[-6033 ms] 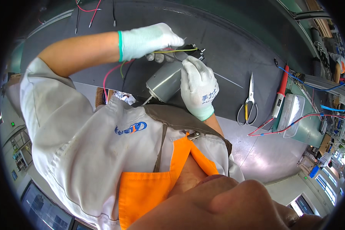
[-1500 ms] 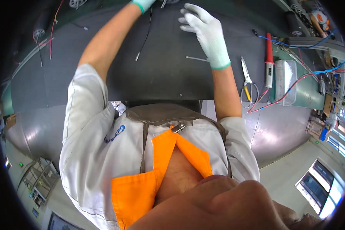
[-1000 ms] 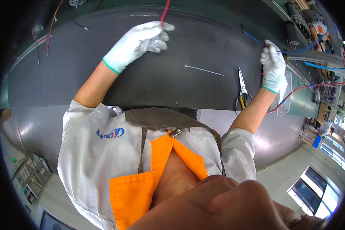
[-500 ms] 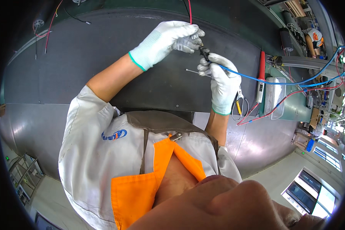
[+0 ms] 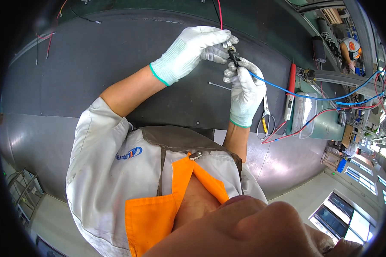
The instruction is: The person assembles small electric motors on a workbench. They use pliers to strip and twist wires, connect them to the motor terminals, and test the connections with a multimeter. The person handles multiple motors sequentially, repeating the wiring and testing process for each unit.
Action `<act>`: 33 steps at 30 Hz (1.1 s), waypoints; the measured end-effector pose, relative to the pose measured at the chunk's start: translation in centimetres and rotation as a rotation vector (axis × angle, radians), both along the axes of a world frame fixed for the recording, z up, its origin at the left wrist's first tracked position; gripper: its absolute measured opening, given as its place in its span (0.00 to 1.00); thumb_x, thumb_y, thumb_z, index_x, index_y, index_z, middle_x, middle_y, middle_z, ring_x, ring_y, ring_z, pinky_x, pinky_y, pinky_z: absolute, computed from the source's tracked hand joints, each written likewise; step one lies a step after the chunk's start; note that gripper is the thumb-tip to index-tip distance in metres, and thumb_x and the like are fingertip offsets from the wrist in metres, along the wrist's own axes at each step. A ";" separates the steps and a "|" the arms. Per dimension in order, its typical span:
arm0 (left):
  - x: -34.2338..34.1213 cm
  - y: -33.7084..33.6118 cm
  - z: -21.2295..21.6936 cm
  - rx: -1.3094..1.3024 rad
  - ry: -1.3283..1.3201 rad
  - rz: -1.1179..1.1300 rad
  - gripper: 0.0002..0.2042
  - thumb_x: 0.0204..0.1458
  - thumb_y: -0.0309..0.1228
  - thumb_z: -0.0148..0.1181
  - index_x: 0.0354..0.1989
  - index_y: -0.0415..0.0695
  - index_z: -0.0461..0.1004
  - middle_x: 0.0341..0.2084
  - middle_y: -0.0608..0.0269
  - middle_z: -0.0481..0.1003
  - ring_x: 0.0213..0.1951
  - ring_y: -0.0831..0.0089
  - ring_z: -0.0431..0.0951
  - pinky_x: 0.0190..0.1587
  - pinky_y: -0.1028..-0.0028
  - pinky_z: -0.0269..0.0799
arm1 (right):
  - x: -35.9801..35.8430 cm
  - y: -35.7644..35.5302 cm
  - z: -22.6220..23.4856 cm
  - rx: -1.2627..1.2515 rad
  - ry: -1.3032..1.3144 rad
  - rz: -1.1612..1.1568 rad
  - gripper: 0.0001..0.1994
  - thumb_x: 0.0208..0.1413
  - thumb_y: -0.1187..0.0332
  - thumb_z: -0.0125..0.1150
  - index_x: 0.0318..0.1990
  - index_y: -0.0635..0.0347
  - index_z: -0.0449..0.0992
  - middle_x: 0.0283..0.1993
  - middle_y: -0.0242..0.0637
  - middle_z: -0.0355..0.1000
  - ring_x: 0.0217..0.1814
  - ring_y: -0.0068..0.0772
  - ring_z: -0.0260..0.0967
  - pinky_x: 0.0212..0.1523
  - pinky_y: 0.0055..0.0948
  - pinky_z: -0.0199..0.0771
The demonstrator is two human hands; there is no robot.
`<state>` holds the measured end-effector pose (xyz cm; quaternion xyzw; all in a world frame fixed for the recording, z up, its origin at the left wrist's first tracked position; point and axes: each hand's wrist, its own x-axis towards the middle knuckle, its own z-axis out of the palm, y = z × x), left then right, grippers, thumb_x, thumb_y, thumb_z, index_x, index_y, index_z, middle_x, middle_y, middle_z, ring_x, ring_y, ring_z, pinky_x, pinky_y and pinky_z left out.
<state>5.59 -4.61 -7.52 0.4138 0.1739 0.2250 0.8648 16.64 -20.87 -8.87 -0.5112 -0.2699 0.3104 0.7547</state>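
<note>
Pinched in my left hand [image 5: 203, 45], gloved in white, is a red wire [image 5: 221, 19] that rises past the fingertips, with a small pale metallic connector [image 5: 227, 44] at its end. My right hand [image 5: 247, 85], also gloved, closes on a black clip [image 5: 233, 56] at the end of a blue cable [image 5: 283, 87]. The clip's tip meets or nearly meets the connector; the fingers partly hide the contact. A thin white cable tie [image 5: 218, 85] lies on the dark mat [image 5: 128, 55] beside the right hand.
Right of my right hand lie scissors [image 5: 266, 115], a red-and-white pen-shaped tool [image 5: 291, 85] with a red lead and a clear plastic tray [image 5: 305, 115]. The blue cable stretches to the right edge. Loose wires [image 5: 50, 45] hang at the far left. A co-worker [image 5: 351, 51] is at upper right.
Both hands sit slightly further right relative to my body or closer together. The black clip has come up nearer to the connector, and the right hand has uncovered more of the scissors.
</note>
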 end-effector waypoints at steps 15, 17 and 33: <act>-0.7 0.4 0.5 0.236 0.031 0.032 0.16 0.68 0.37 0.57 0.53 0.37 0.80 0.40 0.62 0.83 0.42 0.78 0.81 0.48 0.76 0.77 | -1.8 1.6 2.0 -0.023 0.140 -0.002 0.13 0.64 0.76 0.61 0.52 0.76 0.75 0.41 0.49 0.80 0.34 0.34 0.80 0.34 0.28 0.82; -0.8 0.2 0.1 0.175 0.012 0.029 0.16 0.68 0.36 0.57 0.53 0.37 0.80 0.41 0.62 0.83 0.41 0.78 0.81 0.47 0.76 0.77 | -1.8 2.0 0.9 0.000 0.080 -0.039 0.13 0.64 0.76 0.60 0.52 0.76 0.75 0.41 0.49 0.80 0.34 0.33 0.80 0.34 0.27 0.83; -1.0 3.6 -3.4 -0.184 -0.259 -0.136 0.18 0.71 0.39 0.51 0.51 0.35 0.78 0.44 0.53 0.80 0.51 0.56 0.80 0.61 0.54 0.72 | 12.4 -9.6 0.1 -0.835 -1.377 -0.614 0.22 0.56 0.68 0.68 0.58 0.64 0.77 0.49 0.52 0.79 0.49 0.52 0.77 0.53 0.46 0.75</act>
